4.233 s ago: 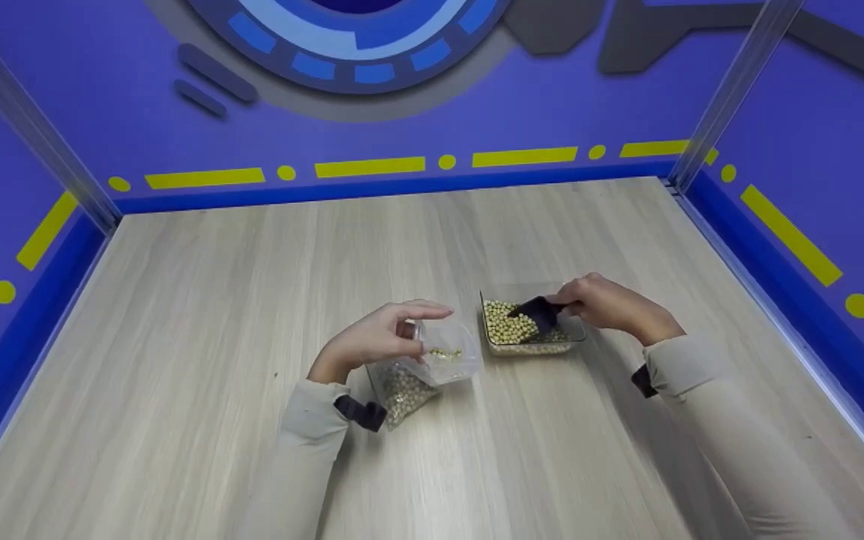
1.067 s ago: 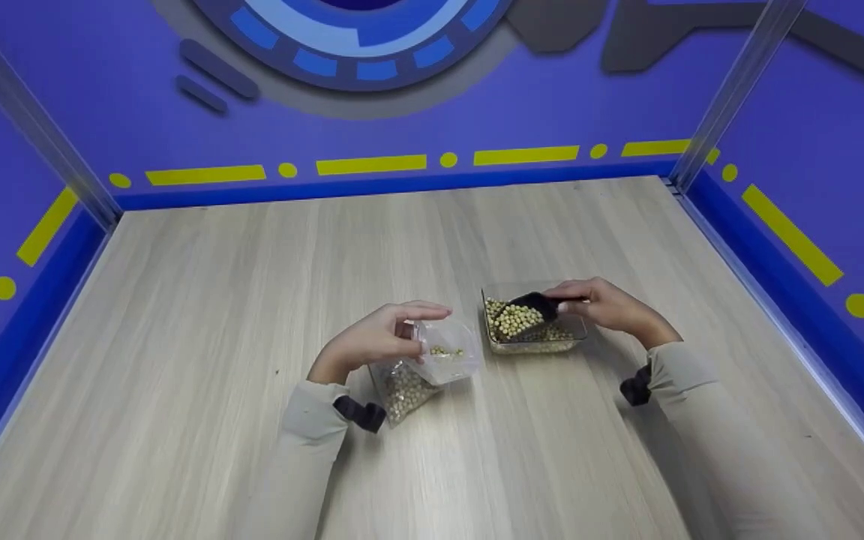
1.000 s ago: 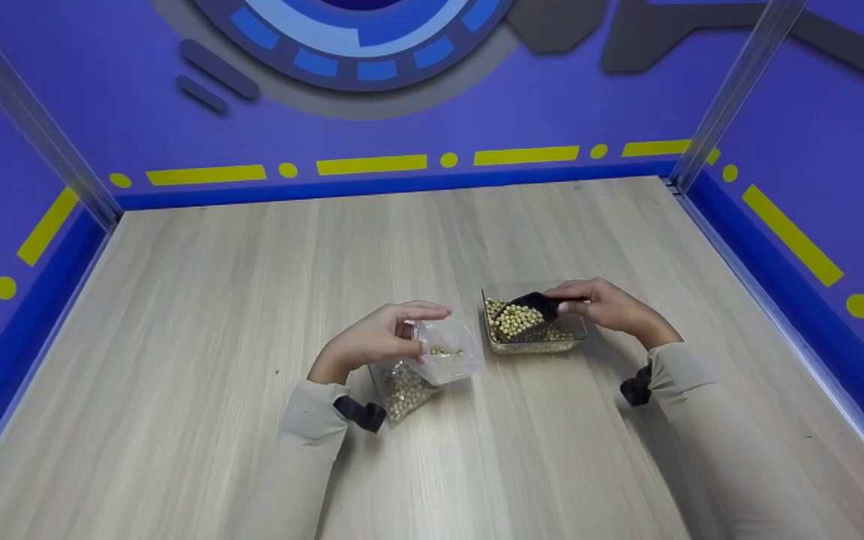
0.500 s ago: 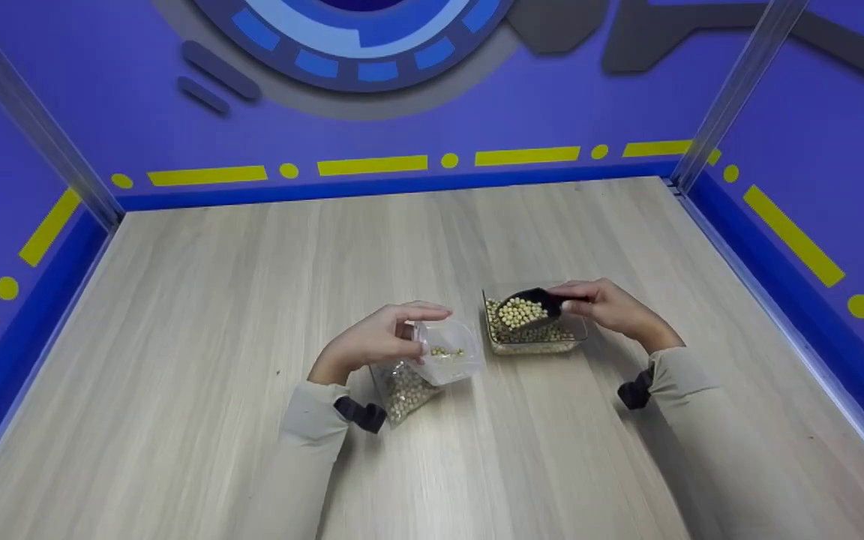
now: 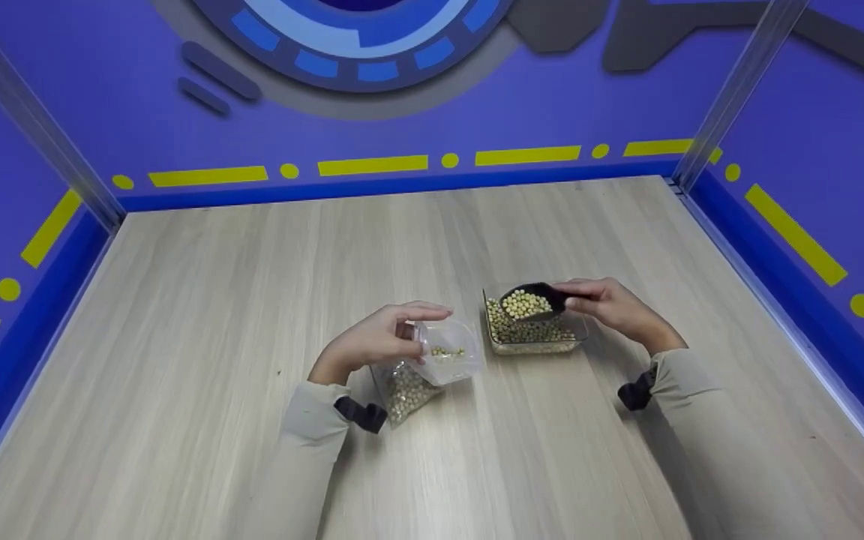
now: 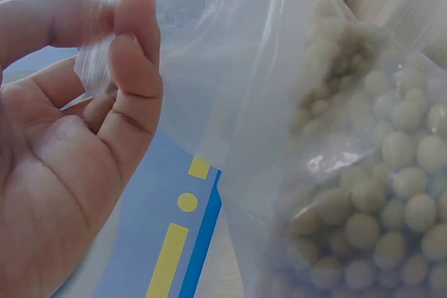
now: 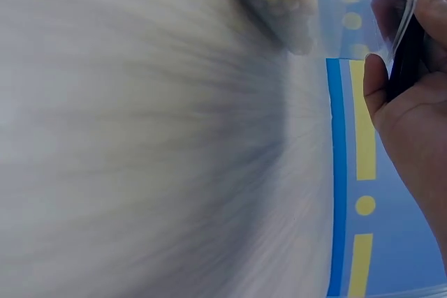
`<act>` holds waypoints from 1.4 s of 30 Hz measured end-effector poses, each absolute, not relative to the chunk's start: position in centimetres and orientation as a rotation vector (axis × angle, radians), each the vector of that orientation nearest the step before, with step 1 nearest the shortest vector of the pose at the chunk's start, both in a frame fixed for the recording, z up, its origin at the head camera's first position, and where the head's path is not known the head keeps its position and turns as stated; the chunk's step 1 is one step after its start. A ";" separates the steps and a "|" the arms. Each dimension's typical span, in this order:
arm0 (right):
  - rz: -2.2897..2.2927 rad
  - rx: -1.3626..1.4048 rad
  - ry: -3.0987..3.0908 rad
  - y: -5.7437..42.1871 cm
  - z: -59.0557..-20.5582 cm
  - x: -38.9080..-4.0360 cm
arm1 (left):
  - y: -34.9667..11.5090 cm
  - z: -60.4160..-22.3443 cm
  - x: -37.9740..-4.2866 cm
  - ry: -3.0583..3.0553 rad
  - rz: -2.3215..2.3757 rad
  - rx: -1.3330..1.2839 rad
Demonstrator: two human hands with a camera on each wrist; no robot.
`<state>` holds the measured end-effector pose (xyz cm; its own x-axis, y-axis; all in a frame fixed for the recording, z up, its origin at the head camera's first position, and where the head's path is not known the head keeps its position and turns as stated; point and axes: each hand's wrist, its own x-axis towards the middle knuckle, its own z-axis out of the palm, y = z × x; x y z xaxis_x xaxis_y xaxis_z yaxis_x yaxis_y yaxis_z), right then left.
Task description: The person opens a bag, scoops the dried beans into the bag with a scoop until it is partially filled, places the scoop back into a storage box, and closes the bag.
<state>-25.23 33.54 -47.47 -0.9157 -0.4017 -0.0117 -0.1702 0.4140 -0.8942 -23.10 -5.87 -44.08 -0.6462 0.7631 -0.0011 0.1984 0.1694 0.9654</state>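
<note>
My left hand (image 5: 372,341) pinches the top of a clear plastic zip bag (image 5: 407,394), its mouth held wide toward the right. Pale round beans fill the bag's lower part, and a few more show inside the mouth. In the left wrist view, thumb and fingers meet on the thin film beside the beans (image 6: 391,207). My right hand (image 5: 619,311) grips the handle of a black scoop (image 5: 550,295) heaped with yellowish beans (image 5: 526,304). Level and tilted slightly, the scoop hangs over a clear rectangular container (image 5: 537,348) of the same beans. The right wrist view shows the black handle (image 7: 405,61) in the fingers.
Both things stand on a light wood-grain table (image 5: 252,300), the container just right of the bag. Blue panels with yellow marks (image 5: 372,164) enclose the back and both sides. A black wrist mount (image 5: 361,414) sits at the left cuff, near the bag.
The right hand has raised the scoop from among the beans and levelled it, now carrying a heap, and shifted slightly right. The left hand and bag have stayed nearly still.
</note>
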 end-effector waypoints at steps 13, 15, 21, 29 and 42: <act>-1.493 -0.548 2.507 33.5 -45.4 -25.4 | -5.9 -43.8 -23.0 1.956 1.502 0.908; -1.492 -0.554 2.513 33.3 -45.1 -25.4 | -5.9 -43.9 -23.0 1.963 1.498 0.916; -1.501 -0.602 2.499 32.4 -44.6 -25.3 | -5.9 -44.1 -23.2 1.961 1.508 0.920; -1.469 -0.689 2.487 30.8 -44.0 -25.0 | -5.8 -44.0 -23.2 1.962 1.503 0.925; -1.365 -0.852 2.480 28.1 -43.4 -24.7 | -5.9 -44.1 -23.2 1.930 1.519 0.906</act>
